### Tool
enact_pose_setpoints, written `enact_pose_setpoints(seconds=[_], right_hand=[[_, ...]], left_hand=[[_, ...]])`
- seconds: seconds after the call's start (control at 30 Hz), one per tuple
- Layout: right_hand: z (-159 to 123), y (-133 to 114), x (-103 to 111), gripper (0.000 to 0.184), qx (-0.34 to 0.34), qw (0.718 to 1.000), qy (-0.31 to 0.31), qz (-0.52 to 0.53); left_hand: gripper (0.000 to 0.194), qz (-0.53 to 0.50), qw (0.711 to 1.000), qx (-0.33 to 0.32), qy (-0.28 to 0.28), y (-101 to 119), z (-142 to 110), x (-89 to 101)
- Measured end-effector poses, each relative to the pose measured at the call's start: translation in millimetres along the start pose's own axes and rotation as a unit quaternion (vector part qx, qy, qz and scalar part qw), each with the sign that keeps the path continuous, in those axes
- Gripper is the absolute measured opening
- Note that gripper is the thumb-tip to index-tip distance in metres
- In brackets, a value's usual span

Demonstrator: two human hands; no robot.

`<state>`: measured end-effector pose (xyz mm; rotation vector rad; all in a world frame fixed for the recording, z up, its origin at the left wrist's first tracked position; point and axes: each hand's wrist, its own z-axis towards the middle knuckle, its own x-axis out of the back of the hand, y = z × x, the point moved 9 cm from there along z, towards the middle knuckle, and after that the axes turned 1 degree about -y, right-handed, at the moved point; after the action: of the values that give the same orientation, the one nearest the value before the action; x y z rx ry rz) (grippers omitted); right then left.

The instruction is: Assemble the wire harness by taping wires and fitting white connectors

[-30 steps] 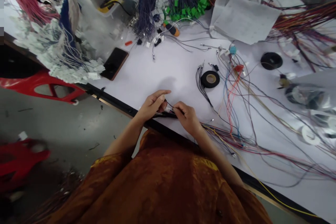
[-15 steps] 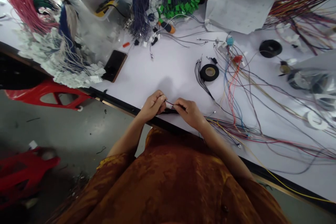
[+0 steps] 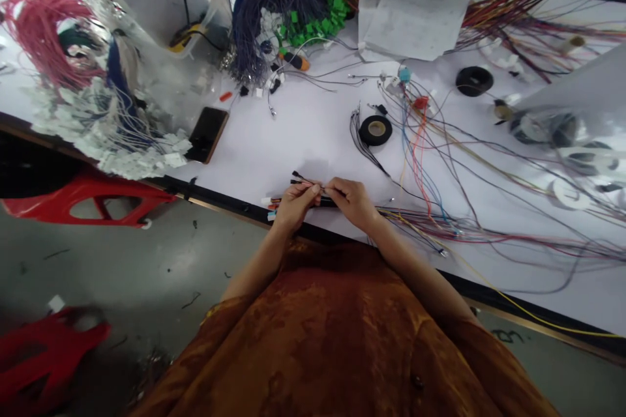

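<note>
Left hand (image 3: 295, 206) and right hand (image 3: 353, 202) pinch a slim black wire bundle (image 3: 327, 202), small connectors (image 3: 270, 207) poking out beyond the left hand.

The left hand (image 3: 295, 206) and right hand (image 3: 352, 201) sit close together at the table's near edge, both pinching a thin bundle of black wires (image 3: 327, 202), whose ends fan out past the left hand with small connectors. Up and to the right of the hands lies a roll of black electrical tape (image 3: 375, 130) beside a looped black cable (image 3: 357, 137). Loose coloured wires (image 3: 420, 156) sprawl across the right of the white table (image 3: 293, 156). A black smartphone (image 3: 208, 135) lies left of centre, printed papers (image 3: 413, 26) lie at top centre, and a red plastic stool (image 3: 92, 203) stands below the table's left edge.
</note>
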<state>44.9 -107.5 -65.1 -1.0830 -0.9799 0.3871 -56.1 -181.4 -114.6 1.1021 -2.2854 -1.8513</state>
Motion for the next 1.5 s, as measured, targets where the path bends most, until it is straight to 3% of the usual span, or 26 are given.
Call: enact_pose_setpoints(seconds=[0.07,0.17,0.27,0.33,0.4,0.47,0.57,0.63,0.7,0.77,0.83,0.9,0.97,1.07,1.17,1.27,1.33,1.4,1.5], right_hand=[[-2,2,-3,0.023,-0.01,0.999,-0.001,-0.032],[-20,1,2,0.019,-0.027,0.984,0.027,-0.176],[-63,2,20,0.04,-0.065,0.949,0.061,-0.303],[-103,12,40,0.042,-0.126,0.936,0.067,-0.322],[-147,26,67,0.032,-0.202,0.933,0.07,-0.291],[-186,42,92,0.023,-0.263,0.947,0.041,-0.18],[-221,64,136,0.031,-0.337,0.941,-0.01,-0.043],[-215,70,180,0.035,-0.328,0.943,0.017,-0.046],[-186,70,227,0.031,-0.294,0.94,0.088,-0.15],[-142,56,263,0.029,-0.239,0.901,0.208,-0.296],[-81,59,251,0.017,-0.203,0.927,0.207,-0.237],[-18,70,216,0.016,-0.204,0.947,0.165,-0.184],[29,85,187,0.021,-0.238,0.935,0.165,-0.204],[70,111,160,0.033,-0.298,0.91,0.165,-0.235],[75,122,159,0.036,-0.311,0.909,0.197,-0.196],[52,107,162,0.038,-0.272,0.923,0.269,-0.053],[34,90,144,0.041,-0.251,0.928,0.259,0.093],[19,69,112,0.047,-0.233,0.926,0.207,0.212],[1,48,73,0.048,-0.226,0.913,0.168,0.295]], left_hand=[[0.032,0.006,1.0,-0.016,0.02,-2,2,0.7],[0.034,0.039,0.998,-0.025,0.043,-1,5,5.5],[0.036,0.077,0.994,-0.031,0.067,4,8,13.5],[0.037,0.096,0.992,-0.034,0.07,7,9,16.3],[0.04,0.105,0.991,-0.036,0.067,8,11,17.1],[0.041,0.11,0.991,-0.036,0.066,8,13,17.1],[0.039,0.121,0.989,-0.039,0.073,9,14,17.3],[0.038,0.133,0.987,-0.043,0.075,10,14,17.2],[0.037,0.145,0.985,-0.044,0.077,9,14,18.0],[0.037,0.153,0.984,-0.042,0.076,9,14,18.8],[0.036,0.157,0.984,-0.043,0.075,9,13,18.6],[0.036,0.165,0.982,-0.048,0.075,12,12,17.3],[0.036,0.174,0.981,-0.047,0.074,15,12,14.7],[0.037,0.179,0.981,-0.035,0.067,18,14,9.9],[0.037,0.19,0.979,-0.033,0.064,21,18,6.5],[0.034,0.197,0.977,-0.054,0.056,25,23,2.5],[0.031,0.193,0.977,-0.08,0.044,29,25,-1.7],[0.028,0.197,0.975,-0.101,0.033,34,26,-5.8],[0.025,0.224,0.968,-0.107,0.025,38,26,-10.5]])
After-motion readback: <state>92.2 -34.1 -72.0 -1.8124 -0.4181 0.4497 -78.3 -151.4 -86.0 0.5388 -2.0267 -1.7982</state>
